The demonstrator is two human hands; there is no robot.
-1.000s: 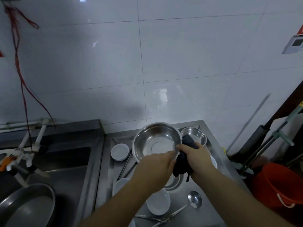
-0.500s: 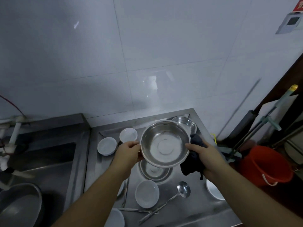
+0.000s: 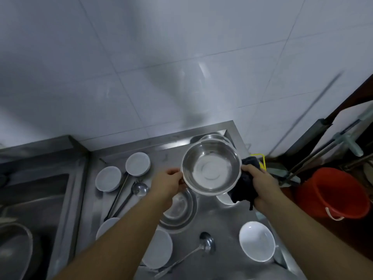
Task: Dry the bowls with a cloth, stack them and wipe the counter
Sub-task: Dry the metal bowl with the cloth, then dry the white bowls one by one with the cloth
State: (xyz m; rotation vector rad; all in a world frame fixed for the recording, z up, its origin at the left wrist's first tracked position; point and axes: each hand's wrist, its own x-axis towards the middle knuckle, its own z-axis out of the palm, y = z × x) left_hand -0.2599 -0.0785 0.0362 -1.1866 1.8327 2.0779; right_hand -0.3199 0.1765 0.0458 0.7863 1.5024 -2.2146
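Layout, counter by the sink.
A round steel bowl [image 3: 211, 168] is held above the steel counter [image 3: 228, 221], between left hand [image 3: 168, 185] and right hand [image 3: 260, 184]; a sink [image 3: 34, 199] lies left.

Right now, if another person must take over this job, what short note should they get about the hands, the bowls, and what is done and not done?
Left hand grips the near-left rim of the steel bowl, held up over the counter.
Right hand holds the dark cloth against the bowl's right side.
A second steel bowl sits in the back right corner; a third lies on the counter under the left wrist.
White bowls lie singly about the counter, with ladles among them.
Done: nothing stacked that I can see. Whether the held bowl is dry, I cannot tell.
Left: dry the bowls, stack them, wipe the counter.
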